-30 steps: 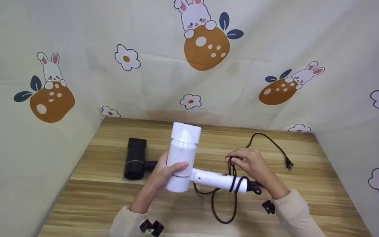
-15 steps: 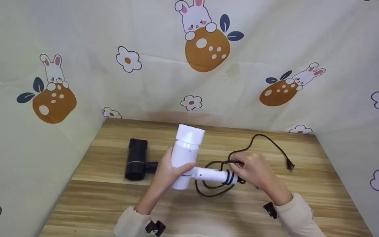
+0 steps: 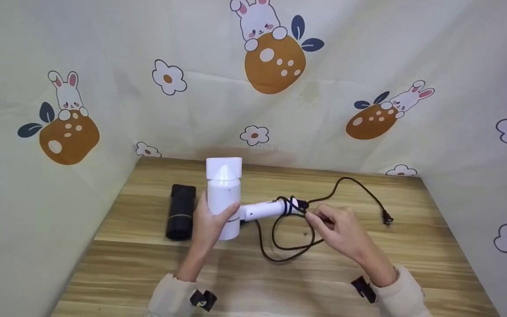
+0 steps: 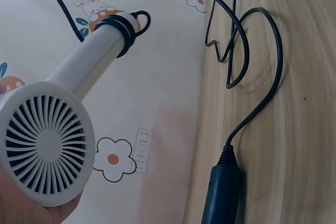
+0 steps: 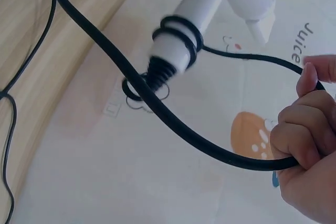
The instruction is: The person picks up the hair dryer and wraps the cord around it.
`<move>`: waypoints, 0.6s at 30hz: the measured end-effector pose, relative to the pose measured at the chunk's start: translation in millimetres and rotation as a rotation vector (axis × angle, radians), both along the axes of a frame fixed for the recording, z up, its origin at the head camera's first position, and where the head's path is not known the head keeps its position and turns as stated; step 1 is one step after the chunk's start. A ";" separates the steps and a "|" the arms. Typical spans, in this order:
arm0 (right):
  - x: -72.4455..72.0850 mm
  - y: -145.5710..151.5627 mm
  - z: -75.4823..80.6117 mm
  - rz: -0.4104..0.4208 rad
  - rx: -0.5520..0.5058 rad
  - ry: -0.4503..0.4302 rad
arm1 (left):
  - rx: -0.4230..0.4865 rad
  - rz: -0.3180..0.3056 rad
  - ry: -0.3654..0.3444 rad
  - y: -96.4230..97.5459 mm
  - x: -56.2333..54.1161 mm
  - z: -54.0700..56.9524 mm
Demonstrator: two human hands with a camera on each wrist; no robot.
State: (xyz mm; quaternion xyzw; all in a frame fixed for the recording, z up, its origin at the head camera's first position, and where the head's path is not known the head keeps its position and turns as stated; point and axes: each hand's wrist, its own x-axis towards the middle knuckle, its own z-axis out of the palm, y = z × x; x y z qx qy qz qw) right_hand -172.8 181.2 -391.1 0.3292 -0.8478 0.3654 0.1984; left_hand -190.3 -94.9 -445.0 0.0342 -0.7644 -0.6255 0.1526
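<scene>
My left hand (image 3: 207,222) grips the barrel of a white hair dryer (image 3: 224,193) above the table. Its handle points right, with black cord (image 5: 178,135) wound round the handle's end. In the left wrist view the dryer's round slatted grille (image 4: 49,145) faces the camera. My right hand (image 3: 341,229) holds a length of the cord in curled fingers, just right of the handle's end; the right wrist view shows the cord entering and leaving the fist (image 5: 310,135). On the table to the left lies a black hair dryer (image 3: 181,211), its handle mostly hidden behind my left hand.
A plug (image 3: 387,218) lies at the right of the wooden table (image 3: 117,273), at the end of a black cord. In the left wrist view, two plugs lie close together. Cloth printed with rabbits (image 3: 260,26) hangs round the back and sides.
My left hand has shifted left with the white hair dryer, whose handle has swung from sloping down to sloping up. My right hand has moved slightly down, still holding cord.
</scene>
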 end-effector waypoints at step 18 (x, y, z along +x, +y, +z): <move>19.3 -26.8 -28.6 0.001 0.068 -0.314 | 0.310 0.004 0.186 9.0 4.5 24.6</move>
